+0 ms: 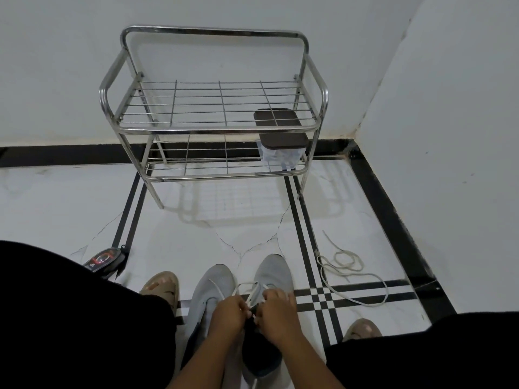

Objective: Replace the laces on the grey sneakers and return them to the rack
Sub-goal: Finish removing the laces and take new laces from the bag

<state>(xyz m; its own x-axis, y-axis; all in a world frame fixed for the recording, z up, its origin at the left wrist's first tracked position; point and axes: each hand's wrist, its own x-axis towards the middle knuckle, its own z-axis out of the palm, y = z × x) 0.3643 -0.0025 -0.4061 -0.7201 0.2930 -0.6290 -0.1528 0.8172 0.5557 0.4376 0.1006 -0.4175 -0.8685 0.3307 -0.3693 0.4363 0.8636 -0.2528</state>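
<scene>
Two grey sneakers, left (209, 293) and right (273, 272), stand side by side on the floor (252, 220) at its near edge, toes toward the metal rack (213, 127). Left hand (229, 314) and right hand (276, 311) each close their grip in a pinch on the white lace (247, 286) over the right sneaker. A loose lace (348, 272) lies on the floor toward the right corner.
</scene>
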